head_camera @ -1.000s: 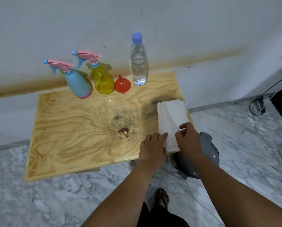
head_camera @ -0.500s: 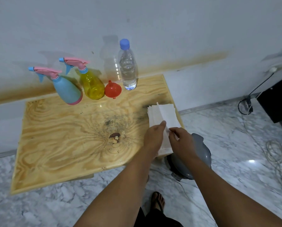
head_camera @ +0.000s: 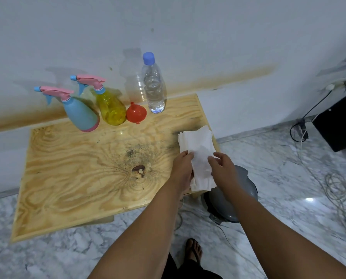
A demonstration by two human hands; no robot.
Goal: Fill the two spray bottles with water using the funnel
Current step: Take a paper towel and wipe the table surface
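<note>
A blue spray bottle and a yellow spray bottle, both with pink trigger heads, stand at the back of the wooden table. To their right a red funnel sits spout up, beside a capped clear water bottle. At the table's right edge lies a stack of white tissues. My left hand and my right hand each pinch a side of the top tissue sheet, which is raised off the stack. Both hands are far from the bottles.
A white wall runs right behind the table. A grey round appliance sits on the marble floor under the table's right corner. Cables lie on the floor to the right, near a black cabinet. My sandalled foot is below.
My hands moved from the near end of the tissue stack to its middle and peeled the top sheet up. The view shifted slightly; the bottles and funnel have not moved.
</note>
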